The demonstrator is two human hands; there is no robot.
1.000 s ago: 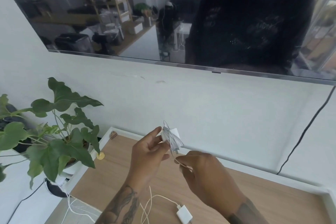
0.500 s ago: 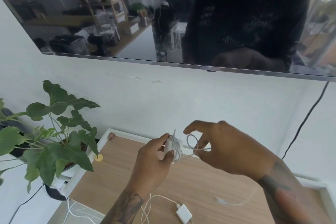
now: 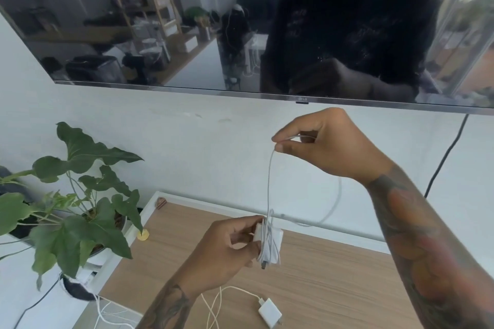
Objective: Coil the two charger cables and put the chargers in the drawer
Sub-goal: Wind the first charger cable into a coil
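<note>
At the near edge of the wooden cabinet top (image 3: 334,275), a second white charger (image 3: 270,312) lies flat with its own white cable (image 3: 227,292) trailing left off the near edge. It is untouched by either hand.

Above it, the left hand (image 3: 224,251) is raised off the surface, forearm entering from the bottom of the frame, tattooed, wrist bent slightly upward. Its fingers are curled round a white charger (image 3: 270,242), which is held upright in the air over the middle of the top, with several turns of charger cable (image 3: 269,181) already wound about its body.

The right hand (image 3: 326,145) is held higher and farther back, in front of the wall, forearm coming in from the right edge and angled up. Thumb and forefinger pinch the cable; the other fingers are folded into the palm. From the pinch the cable runs straight down to the wound charger, and a slack loop hangs behind the right wrist.

On the far left corner of the top lies a small yellow disc (image 3: 143,235). A potted plant (image 3: 80,211) stands left of the cabinet. A wall-mounted television (image 3: 187,35) hangs above.
</note>
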